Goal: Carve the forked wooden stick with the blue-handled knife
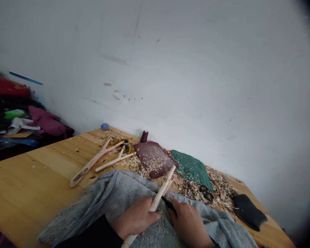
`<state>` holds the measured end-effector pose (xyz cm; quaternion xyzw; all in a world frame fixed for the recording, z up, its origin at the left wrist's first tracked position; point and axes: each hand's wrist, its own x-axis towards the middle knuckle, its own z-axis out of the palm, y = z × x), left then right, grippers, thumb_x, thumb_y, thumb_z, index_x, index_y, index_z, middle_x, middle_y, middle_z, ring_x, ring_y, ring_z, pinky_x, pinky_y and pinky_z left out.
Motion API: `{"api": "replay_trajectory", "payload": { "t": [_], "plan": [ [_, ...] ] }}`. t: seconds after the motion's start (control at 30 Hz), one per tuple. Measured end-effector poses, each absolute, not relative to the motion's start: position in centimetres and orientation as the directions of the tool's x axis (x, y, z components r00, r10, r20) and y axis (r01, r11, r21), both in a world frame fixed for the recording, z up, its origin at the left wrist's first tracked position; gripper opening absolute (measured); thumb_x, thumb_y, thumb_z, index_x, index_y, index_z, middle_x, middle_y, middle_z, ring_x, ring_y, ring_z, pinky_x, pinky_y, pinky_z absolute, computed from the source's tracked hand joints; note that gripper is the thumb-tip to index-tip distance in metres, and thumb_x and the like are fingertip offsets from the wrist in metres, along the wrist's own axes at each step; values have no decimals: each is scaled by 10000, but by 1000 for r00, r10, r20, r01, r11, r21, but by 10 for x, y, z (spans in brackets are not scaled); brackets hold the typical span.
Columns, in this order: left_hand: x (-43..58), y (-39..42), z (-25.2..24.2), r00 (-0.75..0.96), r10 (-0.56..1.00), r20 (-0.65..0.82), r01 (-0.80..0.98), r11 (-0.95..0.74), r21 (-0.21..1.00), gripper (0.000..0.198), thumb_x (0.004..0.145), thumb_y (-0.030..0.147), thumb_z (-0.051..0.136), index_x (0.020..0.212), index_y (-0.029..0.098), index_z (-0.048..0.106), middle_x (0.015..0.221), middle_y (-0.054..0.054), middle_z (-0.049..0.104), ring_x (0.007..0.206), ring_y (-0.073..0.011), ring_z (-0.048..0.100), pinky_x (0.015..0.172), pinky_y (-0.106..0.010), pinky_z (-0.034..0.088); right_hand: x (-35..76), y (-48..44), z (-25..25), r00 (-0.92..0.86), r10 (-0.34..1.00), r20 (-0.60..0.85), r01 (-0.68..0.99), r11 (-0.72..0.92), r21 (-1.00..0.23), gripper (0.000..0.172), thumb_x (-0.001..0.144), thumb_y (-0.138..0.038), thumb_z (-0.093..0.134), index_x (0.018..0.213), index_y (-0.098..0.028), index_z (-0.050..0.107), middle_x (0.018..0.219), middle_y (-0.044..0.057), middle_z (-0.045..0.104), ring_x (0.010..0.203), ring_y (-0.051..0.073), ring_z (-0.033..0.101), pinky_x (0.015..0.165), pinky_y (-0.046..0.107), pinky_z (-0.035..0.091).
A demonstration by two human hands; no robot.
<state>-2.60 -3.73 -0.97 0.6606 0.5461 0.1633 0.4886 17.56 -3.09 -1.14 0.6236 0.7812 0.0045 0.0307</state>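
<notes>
My left hand point(138, 216) is closed around a pale, peeled forked stick point(160, 196), which slants up and away from me. In my right hand point(187, 220) is a knife point(167, 202) with a dark handle, its dark blade reaching toward the stick just above my left thumb. Most of the handle is hidden in my fist. Beneath both hands a grey cloth point(129, 187) covers my lap and the table's near edge, with bits of shaving on it. Two more peeled forked sticks, a larger one point(90, 164) and a thinner one point(113, 162), lie on the table to the left.
Wood shavings point(222, 187) cover much of the wooden table point(28, 186) along the wall. Among them lie a maroon sheet point(155, 158), a green sheet point(191, 167) and a black flat piece point(249, 210). A dark thread spool point(144, 136) stands behind. Cluttered items point(48, 120) sit far left.
</notes>
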Motion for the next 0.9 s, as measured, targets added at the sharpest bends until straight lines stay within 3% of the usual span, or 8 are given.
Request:
{"api": "replay_trajectory", "payload": {
  "t": [0.23,0.5,0.73,0.9],
  "plan": [
    [-27,-38,-8,347,891,-294,541,66,838,180,804,381,545,839,227,458,641,53,504,378,-88,462,316,-208,324,191,-20,-10,-28,999,21,995,26,92,300,1022,-322,393,1024,-241,681,907,85,770,851,269,742,674,307,475],
    [-26,-38,-9,349,885,-307,545,75,835,161,814,358,545,853,221,470,611,57,503,390,-92,472,331,-198,326,173,-33,-9,-247,968,-32,968,248,39,242,991,-282,458,997,-252,697,927,49,772,889,242,734,717,278,469],
    [-26,-38,-6,348,886,-307,551,72,831,177,813,373,539,849,212,473,637,45,510,393,-95,469,322,-211,326,190,-21,-5,-9,1000,25,997,7,76,317,1024,-309,374,1051,-238,682,917,87,771,861,277,738,686,320,474],
    [-26,-38,-7,328,884,-332,560,101,823,191,800,383,552,847,218,469,659,40,520,399,-97,486,337,-208,340,178,-30,-9,-190,981,-32,980,192,59,266,992,-282,435,1000,-241,697,924,69,771,878,257,734,703,295,467]
  ]
}}
